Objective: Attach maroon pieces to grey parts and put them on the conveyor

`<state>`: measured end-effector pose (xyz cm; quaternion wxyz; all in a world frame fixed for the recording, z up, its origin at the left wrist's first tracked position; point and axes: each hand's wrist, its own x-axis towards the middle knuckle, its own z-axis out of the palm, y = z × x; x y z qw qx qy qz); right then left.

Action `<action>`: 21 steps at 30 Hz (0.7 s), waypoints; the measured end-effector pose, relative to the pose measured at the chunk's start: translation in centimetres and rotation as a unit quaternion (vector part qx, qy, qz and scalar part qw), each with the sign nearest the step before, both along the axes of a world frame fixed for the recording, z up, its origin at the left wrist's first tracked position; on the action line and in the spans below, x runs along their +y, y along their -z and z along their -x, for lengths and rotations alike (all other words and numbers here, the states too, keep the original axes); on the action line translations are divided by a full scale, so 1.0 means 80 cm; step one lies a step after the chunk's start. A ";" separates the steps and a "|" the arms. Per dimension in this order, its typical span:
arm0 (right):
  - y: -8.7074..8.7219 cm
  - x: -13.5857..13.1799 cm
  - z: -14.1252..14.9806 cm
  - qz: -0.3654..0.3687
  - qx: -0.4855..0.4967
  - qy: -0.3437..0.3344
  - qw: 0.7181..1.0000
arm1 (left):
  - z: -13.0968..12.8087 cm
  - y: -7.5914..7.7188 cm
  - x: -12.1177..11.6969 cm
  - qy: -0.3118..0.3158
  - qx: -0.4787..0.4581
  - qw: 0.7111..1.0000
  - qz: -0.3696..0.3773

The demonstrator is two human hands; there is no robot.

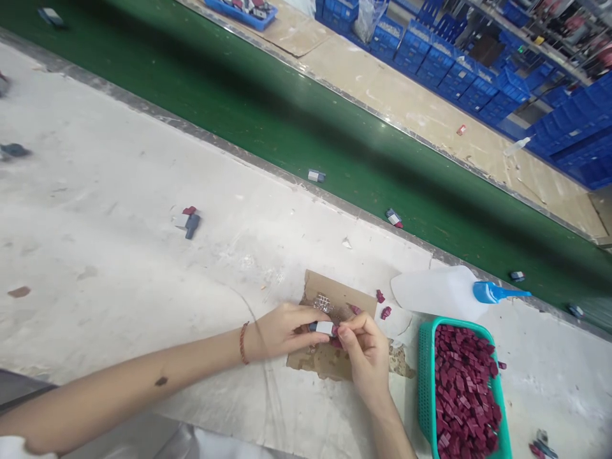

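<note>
My left hand pinches a small white and grey block-shaped part over a brown cardboard piece on the white table. My right hand meets it from the right, fingers closed on a small dark red piece pressed against the part's end. A red cord bracelet circles my left wrist. A small heap of clear bits lies on the cardboard just above my hands. Two loose dark red pieces lie to the right of the cardboard.
A teal basket full of dark red pieces stands at the right. A white bottle with a blue nozzle lies behind it. A green conveyor belt carries several small assembled parts. Blue crates are stacked beyond. One assembled part lies on the table.
</note>
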<state>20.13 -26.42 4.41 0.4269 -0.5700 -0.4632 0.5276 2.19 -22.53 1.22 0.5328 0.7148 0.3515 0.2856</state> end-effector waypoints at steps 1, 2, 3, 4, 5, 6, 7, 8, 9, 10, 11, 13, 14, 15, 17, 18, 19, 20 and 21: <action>-0.001 0.000 0.001 0.008 -0.001 -0.005 1.000 | 0.000 0.001 -0.001 0.003 0.002 1.000 -0.011; -0.002 -0.001 0.001 0.015 -0.004 -0.007 1.000 | 0.000 0.003 -0.001 0.005 0.003 1.000 -0.023; -0.003 -0.001 0.001 0.020 -0.007 -0.009 1.000 | 0.001 0.004 -0.002 0.008 0.004 0.999 -0.034; -0.003 -0.002 0.001 0.024 -0.009 -0.009 1.000 | 0.001 0.005 -0.003 0.010 0.006 0.999 -0.046; -0.003 -0.002 0.002 0.026 -0.010 -0.009 1.000 | 0.001 0.006 -0.003 0.012 0.008 0.998 -0.055; -0.002 -0.003 0.002 0.026 -0.008 -0.008 1.000 | 0.001 0.007 -0.004 0.013 0.011 0.998 -0.063; -0.001 -0.003 0.002 0.025 -0.006 -0.007 1.000 | 0.001 0.008 -0.004 0.015 0.016 0.997 -0.069; 0.000 -0.003 0.002 0.024 -0.003 -0.006 1.000 | 0.000 0.008 -0.004 0.016 0.021 0.997 -0.073; 0.001 -0.004 0.003 0.022 -0.001 -0.005 1.000 | 0.000 0.008 -0.004 0.019 0.026 0.997 -0.075; 0.002 -0.004 0.003 0.021 -0.001 -0.005 1.000 | 0.000 0.008 -0.004 0.023 0.030 0.997 -0.074; 0.003 -0.004 0.004 0.019 -0.002 -0.007 1.000 | -0.001 0.007 -0.004 0.028 0.031 0.997 -0.071; 0.001 -0.005 0.002 0.008 -0.011 -0.015 1.000 | -0.002 0.003 -0.003 0.040 0.027 0.997 -0.060; 0.000 -0.006 0.000 -0.004 -0.023 -0.019 1.000 | -0.002 0.000 -0.002 0.044 0.024 0.997 -0.051; -0.003 -0.008 -0.005 -0.018 -0.039 -0.020 0.999 | -0.002 -0.003 0.001 0.043 0.021 0.998 -0.042; -0.011 -0.015 -0.021 -0.051 -0.091 0.000 0.995 | -0.001 -0.012 0.013 0.018 0.022 0.999 -0.026; -0.016 -0.020 -0.033 -0.066 -0.126 0.027 0.989 | 0.002 -0.016 0.024 -0.002 0.025 0.999 -0.022; -0.022 -0.026 -0.047 -0.078 -0.167 0.063 0.981 | 0.005 -0.020 0.037 -0.025 0.028 0.999 -0.020; -0.028 -0.032 -0.064 -0.087 -0.211 0.103 0.968 | 0.009 -0.023 0.054 -0.049 0.031 0.998 -0.022; -0.034 -0.037 -0.081 -0.091 -0.260 0.146 0.950 | 0.014 -0.024 0.075 -0.074 0.033 0.996 -0.026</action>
